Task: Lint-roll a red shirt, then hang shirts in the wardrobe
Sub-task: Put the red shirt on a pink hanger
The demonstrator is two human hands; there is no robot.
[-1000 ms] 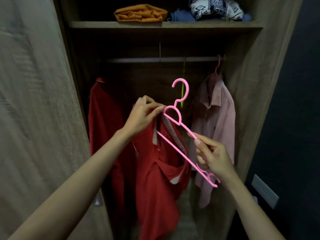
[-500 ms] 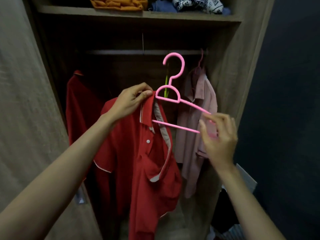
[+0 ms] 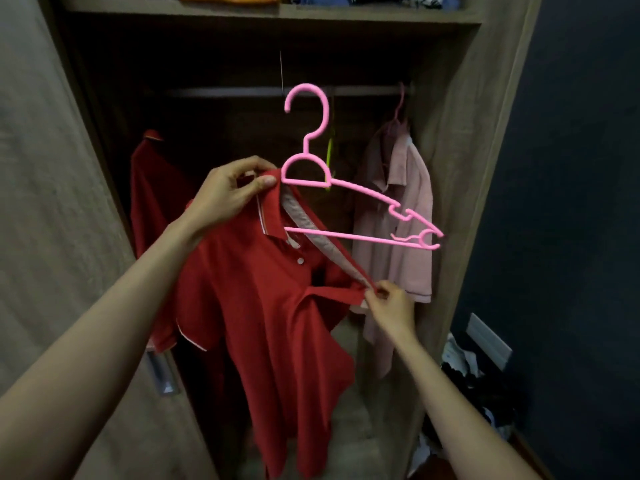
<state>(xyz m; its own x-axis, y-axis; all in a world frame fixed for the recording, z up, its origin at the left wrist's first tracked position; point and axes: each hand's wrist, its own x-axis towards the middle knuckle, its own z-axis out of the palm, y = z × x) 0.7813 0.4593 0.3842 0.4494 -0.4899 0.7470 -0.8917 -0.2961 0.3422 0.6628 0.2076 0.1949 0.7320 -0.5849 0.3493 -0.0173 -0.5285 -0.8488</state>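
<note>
Open wooden wardrobe (image 3: 450, 168) ahead, pink shirt (image 3: 391, 265) hanging at the right of the rail (image 3: 225, 92). Right hand (image 3: 389, 306) off the pink hanger (image 3: 306, 182) now, dropped low, pinching the red polo shirt (image 3: 270, 306) by its open placket edge. Left hand (image 3: 225, 199) still pinching the collar, mid-air before the rail. Hook straight up, hanger lying left to right, left end inside the shirt, right arm bare.

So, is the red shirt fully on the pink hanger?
Half on: the pink hanger has one arm inside the red shirt, other bare.
</note>
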